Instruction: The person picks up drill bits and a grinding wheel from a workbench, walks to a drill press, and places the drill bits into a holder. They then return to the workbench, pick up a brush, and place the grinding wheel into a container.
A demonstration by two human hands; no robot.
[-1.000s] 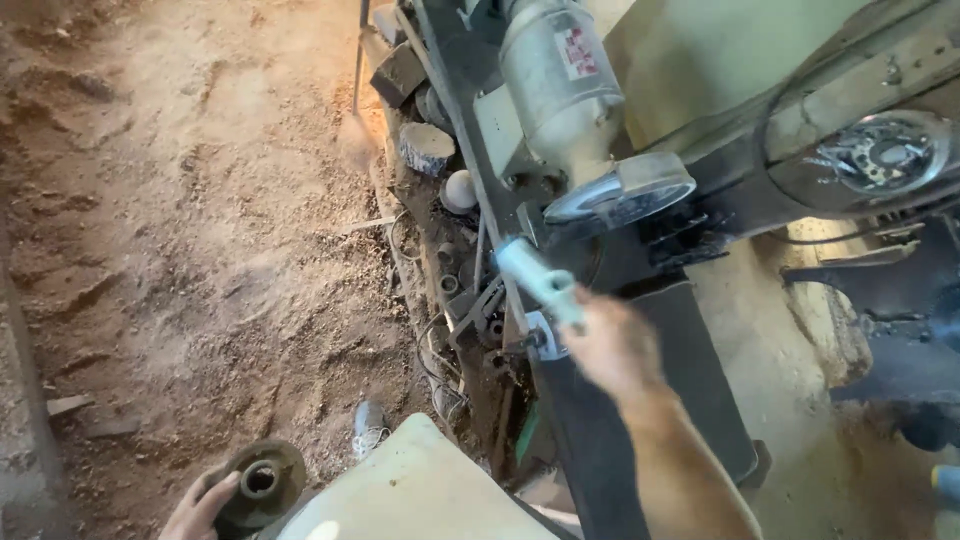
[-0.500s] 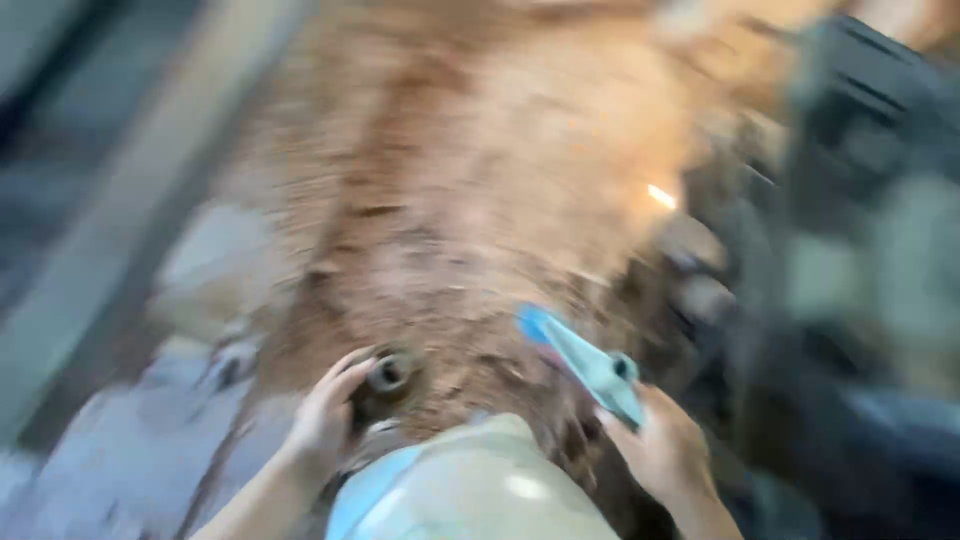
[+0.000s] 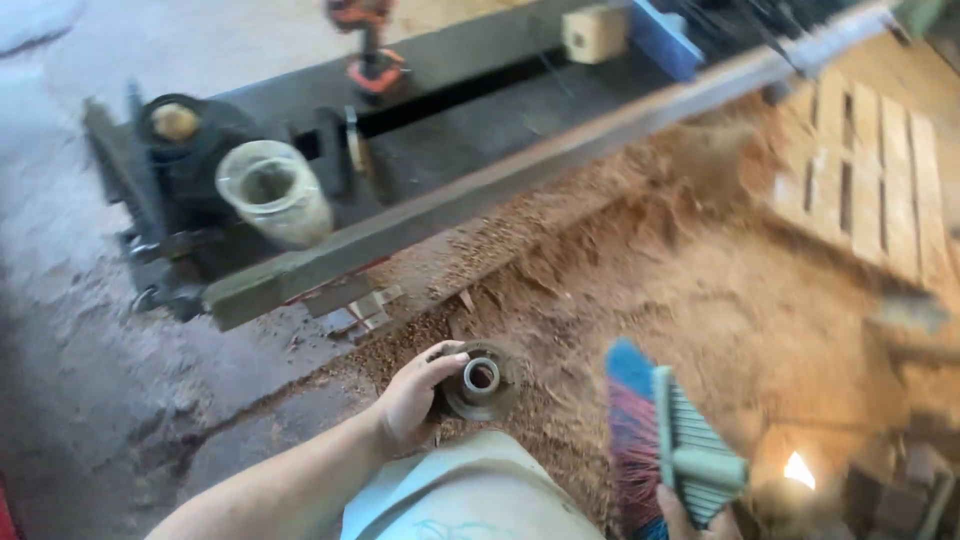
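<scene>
Sawdust-covered floor (image 3: 700, 290) carries a wooden pallet (image 3: 870, 170).

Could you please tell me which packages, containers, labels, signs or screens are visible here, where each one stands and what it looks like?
Cloudy clear plastic jar: open-topped, round, standing on the dark metal machine bed at upper left.
Small pale wooden block: boxy, on the same bed near the top edge; whether it is a package cannot be told.
No labels, signs or screens can be made out.

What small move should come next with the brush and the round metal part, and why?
Probably bring the blue and red bristled brush in the right hand across to the round grey metal flanged disc gripped by the left hand and sweep it. Reddish sawdust covers the floor around both, and the two are apart.
</scene>
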